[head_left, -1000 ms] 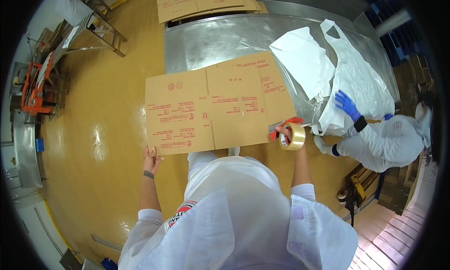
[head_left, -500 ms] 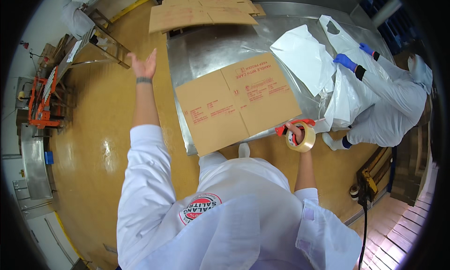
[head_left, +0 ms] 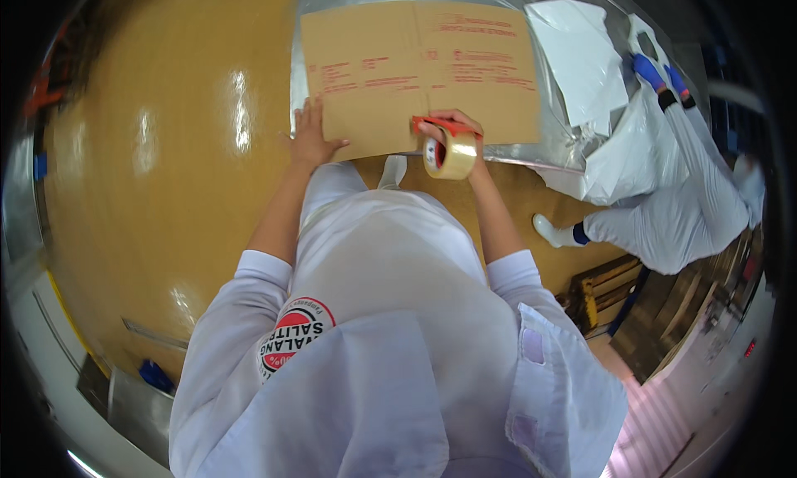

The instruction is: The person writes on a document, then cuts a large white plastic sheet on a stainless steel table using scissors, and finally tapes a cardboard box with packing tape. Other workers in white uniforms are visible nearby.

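A flat folded cardboard box (head_left: pixel 365 117) with red print lies on the steel table, its near edge sticking out slightly past the table's front. My left hand (head_left: pixel 313 137) rests on the box's near left corner, fingers stretched and thumb apart. In my right hand (head_left: pixel 465 127) is a red tape dispenser (head_left: pixel 432 122) carrying a wide roll of clear tape (head_left: pixel 459 156). The dispenser hovers over or touches the near edge of the box, right of its centre seam; I cannot tell which.
White plastic bags (head_left: pixel 635 158) lie along the right of the steel table (head_left: pixel 573 150). A co-worker (head_left: pixel 697 196) in white with blue gloves (head_left: pixel 652 71) handles them there. Wooden pallets (head_left: pixel 664 320) stand at the right. Yellow-brown floor (head_left: pixel 174 171) stretches to the left.
My left hand has come down from the air at the left onto the box. The dispenser in my right hand moved left to the box's near edge. The box now lies squarer to me.
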The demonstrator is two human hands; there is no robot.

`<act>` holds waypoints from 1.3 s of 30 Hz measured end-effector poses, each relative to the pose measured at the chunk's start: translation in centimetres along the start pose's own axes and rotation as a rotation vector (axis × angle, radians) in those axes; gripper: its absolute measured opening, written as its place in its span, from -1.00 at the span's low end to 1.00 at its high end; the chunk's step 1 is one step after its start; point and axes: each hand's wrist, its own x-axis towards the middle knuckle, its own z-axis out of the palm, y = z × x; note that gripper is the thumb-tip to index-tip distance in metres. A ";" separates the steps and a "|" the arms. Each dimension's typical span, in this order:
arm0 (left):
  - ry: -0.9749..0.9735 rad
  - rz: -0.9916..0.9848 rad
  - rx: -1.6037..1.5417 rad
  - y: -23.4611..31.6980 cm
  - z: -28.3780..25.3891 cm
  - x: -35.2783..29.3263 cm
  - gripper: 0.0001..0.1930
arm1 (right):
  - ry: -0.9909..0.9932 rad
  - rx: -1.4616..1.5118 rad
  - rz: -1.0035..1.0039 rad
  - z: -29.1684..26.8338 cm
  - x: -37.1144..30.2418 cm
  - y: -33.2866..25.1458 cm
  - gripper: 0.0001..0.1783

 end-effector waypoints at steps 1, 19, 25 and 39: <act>0.010 -0.007 0.033 0.5 0.8 -0.4 0.23 | -0.020 -0.038 -0.073 1.5 1.4 0.4 -0.63; 0.126 -0.075 0.124 1.9 1.6 -1.2 0.16 | -0.226 -0.220 -0.470 13.0 10.5 2.5 -0.65; 0.109 -0.060 0.115 2.1 1.6 -1.1 0.14 | -0.260 -0.292 -0.341 9.4 2.9 2.5 -0.72; 0.092 0.039 0.281 4.0 1.8 -0.8 0.06 | -0.840 -0.075 0.283 6.2 5.9 -4.0 -0.61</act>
